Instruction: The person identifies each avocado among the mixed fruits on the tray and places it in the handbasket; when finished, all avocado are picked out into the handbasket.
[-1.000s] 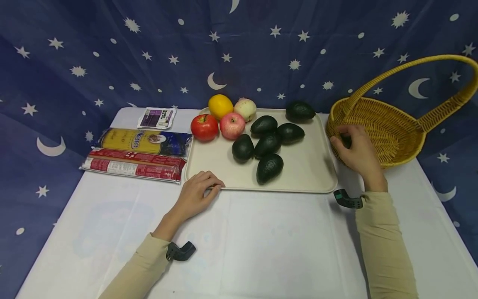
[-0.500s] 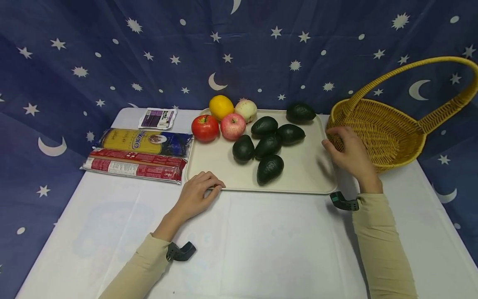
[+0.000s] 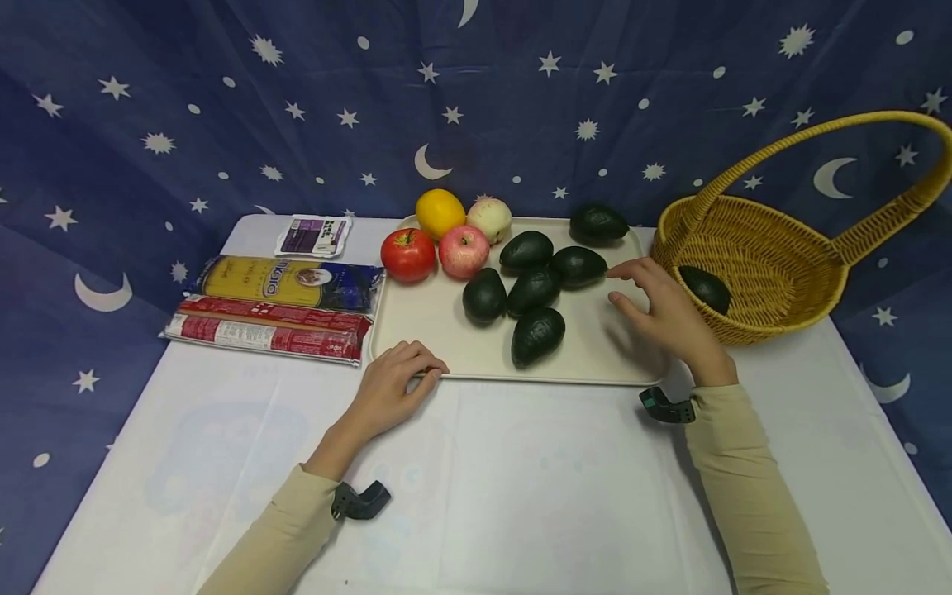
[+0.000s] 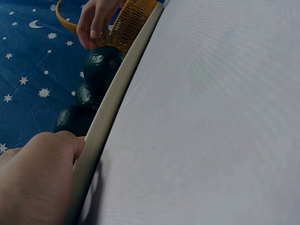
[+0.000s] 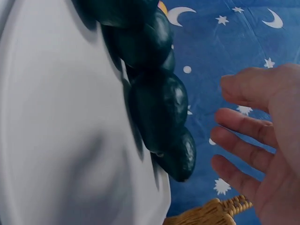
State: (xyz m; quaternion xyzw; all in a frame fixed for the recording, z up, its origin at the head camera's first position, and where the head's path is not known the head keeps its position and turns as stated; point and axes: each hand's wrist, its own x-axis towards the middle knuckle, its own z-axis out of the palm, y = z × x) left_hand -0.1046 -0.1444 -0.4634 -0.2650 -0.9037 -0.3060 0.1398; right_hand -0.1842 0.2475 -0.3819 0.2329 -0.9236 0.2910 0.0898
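A flat, smooth cream tray (image 3: 439,343) is lying before you. A woven yellow basket (image 3: 769,277) is standing just beside it, holding one avocado (image 3: 705,290). Your right hand (image 3: 667,318) is hovering over the tray's right end, fingers spread; your left hand (image 3: 394,387) is resting bent fingers on its near rim, whether pinching I cannot tell. A round tomato (image 3: 408,256) and six dark, bumpy avocados (image 3: 538,337) are sitting on the tray

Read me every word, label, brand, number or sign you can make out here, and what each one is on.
"nkara", on the long yellow-and-blue plastic packet; its finer print is too small to read.
Long red-and-white plastic packaging: print too small to read.
Flat white-and-purple pouch: label print too small and blurred to read.
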